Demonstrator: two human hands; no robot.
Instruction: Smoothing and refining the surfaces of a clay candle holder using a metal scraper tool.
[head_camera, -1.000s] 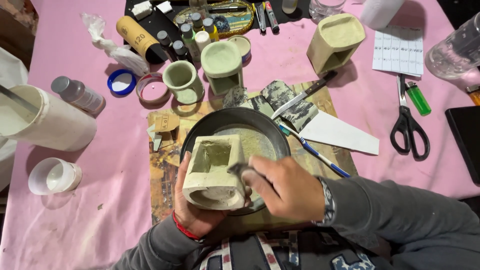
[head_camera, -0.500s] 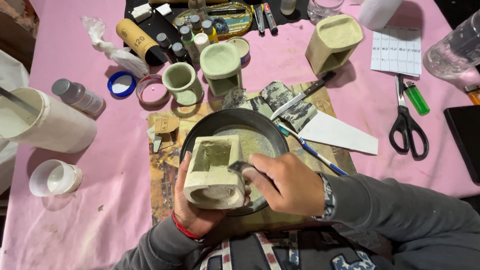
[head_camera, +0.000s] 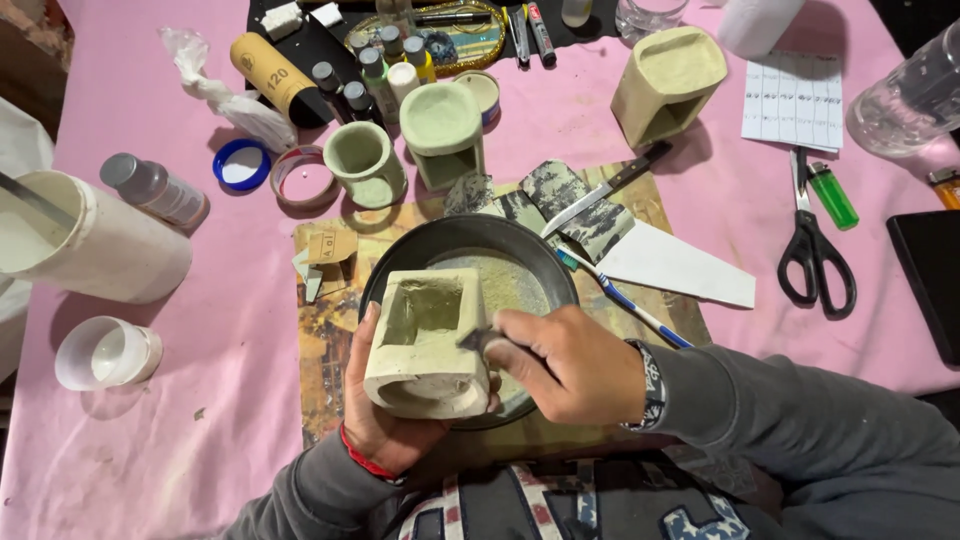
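Cast block (head_camera: 420, 345) cradled over the dark pan (head_camera: 400, 250), tool working its side.

Left hand (head_camera: 385, 420) wrapped under and around the block; right hand (head_camera: 570, 365) closed on a small tool (head_camera: 478, 340) against its wall. Probably heavy, stiff, gritty, chip-prone at the rims; best gripped by the thick base and walls, above the pink counter (head_camera: 200, 400).

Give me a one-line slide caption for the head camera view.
Left hand holds a pale square clay vessel over a dark pan while the right hand presses a small tool against it.
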